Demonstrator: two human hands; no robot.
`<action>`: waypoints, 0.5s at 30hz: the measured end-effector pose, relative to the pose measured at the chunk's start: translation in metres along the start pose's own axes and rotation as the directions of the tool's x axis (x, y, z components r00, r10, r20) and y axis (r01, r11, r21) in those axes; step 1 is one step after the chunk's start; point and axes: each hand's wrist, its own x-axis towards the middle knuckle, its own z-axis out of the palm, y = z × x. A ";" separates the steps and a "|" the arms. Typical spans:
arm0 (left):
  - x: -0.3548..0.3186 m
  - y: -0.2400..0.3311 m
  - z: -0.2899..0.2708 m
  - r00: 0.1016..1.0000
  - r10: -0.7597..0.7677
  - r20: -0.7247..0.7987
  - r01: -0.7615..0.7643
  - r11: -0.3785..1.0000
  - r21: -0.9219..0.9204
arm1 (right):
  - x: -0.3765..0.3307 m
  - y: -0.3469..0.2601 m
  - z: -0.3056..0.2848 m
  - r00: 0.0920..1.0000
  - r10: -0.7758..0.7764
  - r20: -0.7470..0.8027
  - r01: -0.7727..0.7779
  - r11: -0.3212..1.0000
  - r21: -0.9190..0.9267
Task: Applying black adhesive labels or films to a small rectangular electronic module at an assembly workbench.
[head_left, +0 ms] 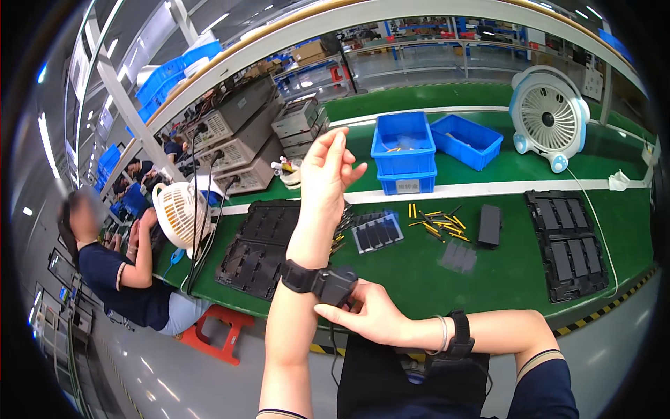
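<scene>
"How is the right hand [370, 314] set?"

"Its thumb and fingers are closed on the black boxy device [337, 285], which is fastened by a black strap [299, 276] to the left wrist, in front and to the left of the stacked blue plastic bins [405, 145]."

"And the left hand [323, 167]?"

"It is raised to the left of the bins, with its fingers loosely bent and nothing held between them."

"What is laid nearby?"

"On the green desk [419, 286], a clear flat holder with black rectangular pieces [377, 232] is placed in front of the bins. Thin yellow-and-black sticks [443, 223] are scattered to their front right, and a dark rectangular block [490, 225] is set beyond those."

"And farther out?"

"Black moulded plastic trays [567, 244] are laid well to both sides of the bins. A white-and-blue fan [549, 119] is stood to their right."
</scene>
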 end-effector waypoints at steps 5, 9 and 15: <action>-0.001 0.004 -0.005 0.919 -0.225 0.325 0.382 0.716 -0.585 | 0.001 0.005 -0.021 0.975 -0.123 0.183 0.157 0.970 -0.184; -0.016 0.028 -0.031 0.927 -0.135 0.349 0.338 0.703 -0.625 | 0.040 -0.005 -0.080 0.999 -0.046 0.014 0.044 0.991 0.123; -0.113 -0.028 0.027 0.810 -0.496 0.313 0.572 0.786 -0.235 | 0.073 -0.041 -0.162 0.904 0.161 -0.396 0.096 0.826 0.556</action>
